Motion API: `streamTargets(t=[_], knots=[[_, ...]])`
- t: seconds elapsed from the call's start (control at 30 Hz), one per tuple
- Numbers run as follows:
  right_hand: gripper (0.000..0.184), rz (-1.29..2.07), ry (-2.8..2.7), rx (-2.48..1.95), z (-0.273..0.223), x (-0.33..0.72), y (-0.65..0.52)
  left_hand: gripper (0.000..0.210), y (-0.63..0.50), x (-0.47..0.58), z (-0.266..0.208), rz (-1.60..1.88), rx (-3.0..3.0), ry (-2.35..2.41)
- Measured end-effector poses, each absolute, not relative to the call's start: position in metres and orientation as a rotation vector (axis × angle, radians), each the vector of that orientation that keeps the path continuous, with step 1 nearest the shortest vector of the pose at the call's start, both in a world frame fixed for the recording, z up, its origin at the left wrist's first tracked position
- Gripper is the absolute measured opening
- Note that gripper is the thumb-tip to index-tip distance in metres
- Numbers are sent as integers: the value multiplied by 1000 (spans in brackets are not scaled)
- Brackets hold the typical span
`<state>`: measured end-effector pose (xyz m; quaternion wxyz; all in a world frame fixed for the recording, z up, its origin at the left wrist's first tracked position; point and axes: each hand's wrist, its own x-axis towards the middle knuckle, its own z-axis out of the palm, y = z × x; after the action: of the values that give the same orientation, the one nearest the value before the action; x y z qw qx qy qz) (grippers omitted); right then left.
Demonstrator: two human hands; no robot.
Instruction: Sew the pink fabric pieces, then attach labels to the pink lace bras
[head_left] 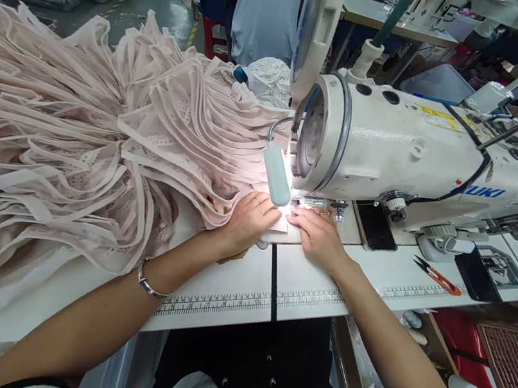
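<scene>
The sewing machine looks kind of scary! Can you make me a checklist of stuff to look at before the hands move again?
1. Both hands at the cloth: ok. The left hand and right hand are at the small pale piece.
2. Fingertips clear of the needle: cannot tell. The pale green lamp and glare hide that spot of the sewing machine.
3. Light on: ok. A bright glow shows beside the lamp.
4. Orange-handled snips out of the way: ok, on the table right of the right hand.
5. Big fabric pile well away: not ok, I'd say. It bunches right beside the left hand.
</scene>
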<state>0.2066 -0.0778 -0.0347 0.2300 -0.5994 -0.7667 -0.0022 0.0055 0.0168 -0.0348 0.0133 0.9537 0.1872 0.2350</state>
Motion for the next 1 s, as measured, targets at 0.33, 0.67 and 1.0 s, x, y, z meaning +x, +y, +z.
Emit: streamTargets(t=[0.33,0.67,1.0], knots=[[49,8,-2156,-1720,-36,210,-74,36,14,7,-28,711,3058,518],[59,110,-2233,-1908,-30,211,-69,37,17,7,-26,605,3017,746],[52,91,-2143,-1988,-38,212,-65,38,17,12,-25,547,3030,839]])
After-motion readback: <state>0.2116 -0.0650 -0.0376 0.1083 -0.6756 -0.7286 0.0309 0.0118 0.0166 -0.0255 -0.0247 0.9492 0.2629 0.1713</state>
